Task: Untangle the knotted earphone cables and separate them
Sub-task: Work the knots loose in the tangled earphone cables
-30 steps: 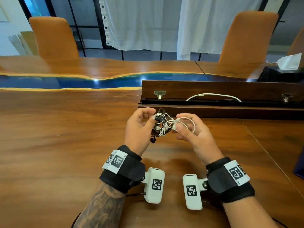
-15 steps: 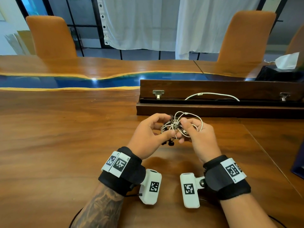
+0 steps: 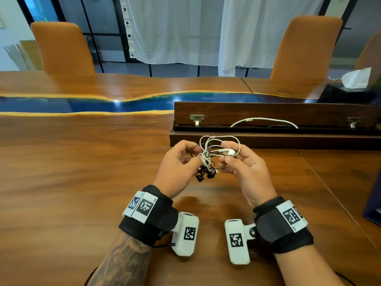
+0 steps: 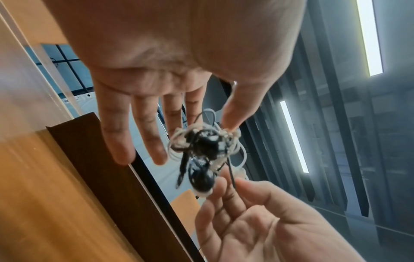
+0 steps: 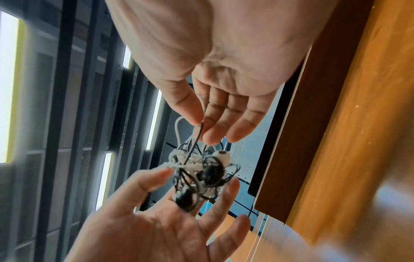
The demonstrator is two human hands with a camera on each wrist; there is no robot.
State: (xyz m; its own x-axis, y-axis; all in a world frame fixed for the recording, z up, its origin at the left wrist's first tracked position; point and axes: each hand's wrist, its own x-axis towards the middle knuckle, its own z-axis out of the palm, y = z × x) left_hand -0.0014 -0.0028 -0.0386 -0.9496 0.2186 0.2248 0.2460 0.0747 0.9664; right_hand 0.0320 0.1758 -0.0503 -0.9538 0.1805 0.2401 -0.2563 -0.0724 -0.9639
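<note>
Two hands hold a knot of white and black earphone cables (image 3: 208,159) above the glossy wooden table (image 3: 72,182): the left hand (image 3: 177,170) pinches white strands, the right hand (image 3: 245,168) pinches a black strand. Beyond, an open wooden case (image 3: 268,114) holds a white cable (image 3: 263,120); farther off, orange chairs (image 3: 64,48) and white curtains (image 3: 175,27).

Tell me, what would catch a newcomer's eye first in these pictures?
Probably the knotted ball of white and black earphone cables, held up above the wooden table between the left hand and the right hand, each pinching a strand. Next, the white tagged camera boxes strapped at both wrists, and the open wooden case just behind the hands.
</note>
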